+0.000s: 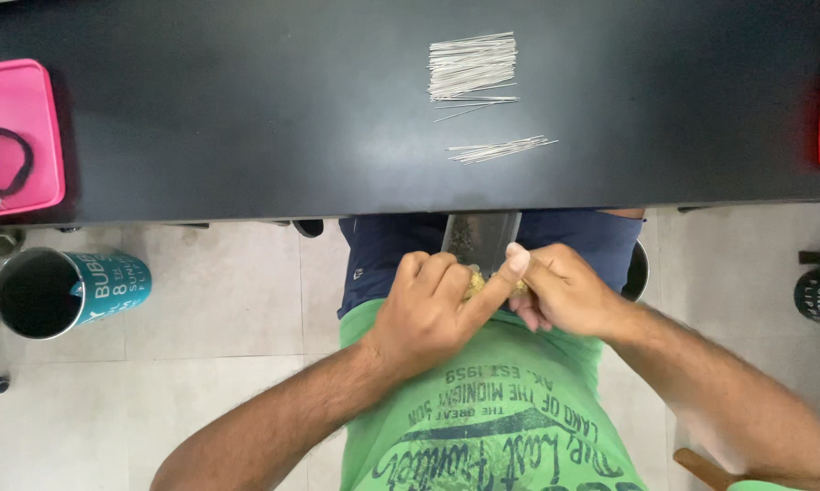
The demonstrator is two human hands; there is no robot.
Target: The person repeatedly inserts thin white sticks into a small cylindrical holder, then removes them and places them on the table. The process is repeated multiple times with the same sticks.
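piece: small yellowish lump (476,284) pinched between both hands over the lap, below the table edge (246,216)
left hand (432,314): fingers curled, thumb pressed along piece
right hand (564,291): fingers closed on the piece's other side
advice: keep grip tight, work over clear bag (481,238)
wires (472,65): on table, well apart

Even, bright light falls from overhead; the dark tabletop (246,136) shows a soft dull sheen, no harsh glare. Shadows under it are faint. Everything looks sharp, with slight stretching toward the corners.
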